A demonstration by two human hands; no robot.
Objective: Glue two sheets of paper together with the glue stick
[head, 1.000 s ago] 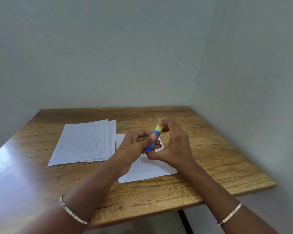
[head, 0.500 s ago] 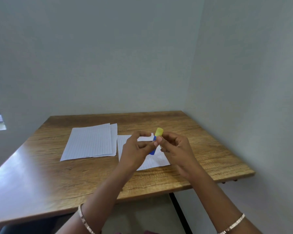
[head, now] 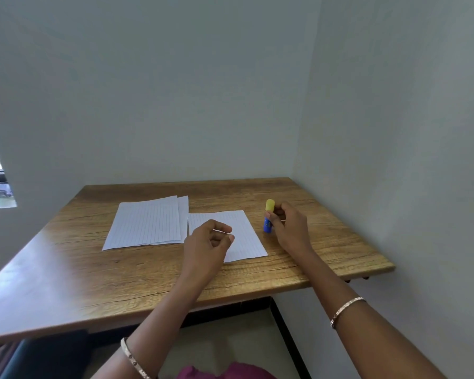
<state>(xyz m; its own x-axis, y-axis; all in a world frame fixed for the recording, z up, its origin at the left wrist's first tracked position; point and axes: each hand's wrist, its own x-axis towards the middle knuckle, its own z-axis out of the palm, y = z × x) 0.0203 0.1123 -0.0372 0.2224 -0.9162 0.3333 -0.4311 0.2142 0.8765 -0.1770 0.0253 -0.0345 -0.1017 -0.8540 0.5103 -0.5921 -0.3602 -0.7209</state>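
The right hand (head: 288,228) is gripping the capped glue stick (head: 268,216), standing upright on the surface (head: 93,269) just right of the single sheet (head: 244,228), the left hand (head: 205,242) is hovering loosely curled and empty, and with the stack (head: 148,222) lying apart at left, the gluing seems unstarted.

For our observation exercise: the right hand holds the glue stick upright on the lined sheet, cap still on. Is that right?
Not quite. The head view shows the right hand holding the glue stick upright, cap on, but on the bare table beside the sheet.
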